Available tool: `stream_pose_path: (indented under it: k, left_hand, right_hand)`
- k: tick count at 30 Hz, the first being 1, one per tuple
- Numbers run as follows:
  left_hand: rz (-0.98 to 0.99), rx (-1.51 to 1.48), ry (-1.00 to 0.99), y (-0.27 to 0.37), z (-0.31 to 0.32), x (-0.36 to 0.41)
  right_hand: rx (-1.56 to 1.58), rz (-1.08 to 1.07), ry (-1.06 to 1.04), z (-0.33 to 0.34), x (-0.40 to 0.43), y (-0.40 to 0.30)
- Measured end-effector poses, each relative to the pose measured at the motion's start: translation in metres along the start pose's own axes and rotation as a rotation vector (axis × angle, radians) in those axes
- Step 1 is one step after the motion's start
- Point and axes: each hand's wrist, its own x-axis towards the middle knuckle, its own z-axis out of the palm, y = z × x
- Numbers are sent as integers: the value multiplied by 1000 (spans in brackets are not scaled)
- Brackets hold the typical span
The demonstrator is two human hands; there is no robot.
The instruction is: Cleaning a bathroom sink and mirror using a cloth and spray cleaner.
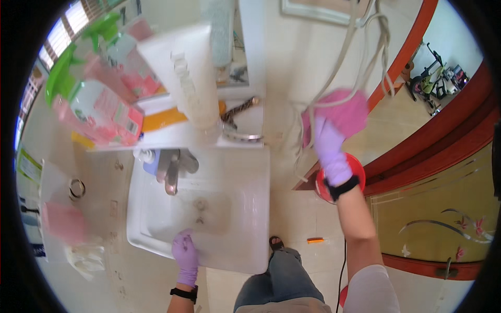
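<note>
My right hand [330, 137], in a purple glove, is raised at the right against a pink cloth [348, 111] that lies among hanging white cords [342, 58]. The fingers are partly hidden by the cloth and a cord. My left hand [185, 248], also gloved in purple, is at the near rim of the white washbasin [256, 234], its fingers curled with nothing visible in them. A metal faucet [171, 178] stands at the basin's far left, beside a blue bottle with a white pump [150, 162].
A white shelf [242, 143] above the basin holds a white squeeze tube [191, 78], a pink bottle with a green trigger [103, 113] and a hair clip [238, 111]. A red bucket [358, 172] stands beneath my right forearm. An orange object [315, 240] lies on the floor.
</note>
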Motion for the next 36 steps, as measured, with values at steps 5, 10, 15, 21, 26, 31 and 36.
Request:
stream_pose_path:
  k: [5, 10, 15, 21, 26, 31, 36]
  left_hand:
    - [318, 38, 200, -4, -8, -26]
    - [554, 200, 256, -37, 3, -53]
    - [612, 214, 399, -66, 22, -59]
    - [647, -7, 760, -76, 48, -45]
    - [751, -192, 809, -72, 55, -22]
    - [771, -248, 787, -83, 57, -25]
    - [839, -147, 809, -80, 51, -30]
  right_hand:
    - [241, 256, -425, 38, -39, 17]
    - [146, 75, -279, 33, -142, -26]
    - [-8, 67, 2, 65, -103, -14]
    - [25, 18, 205, 97, -123, -18]
    - [454, -28, -203, 179, -250, -9]
    - [543, -21, -392, 81, -104, -35]
    - [756, -121, 75, 109, -99, -60]
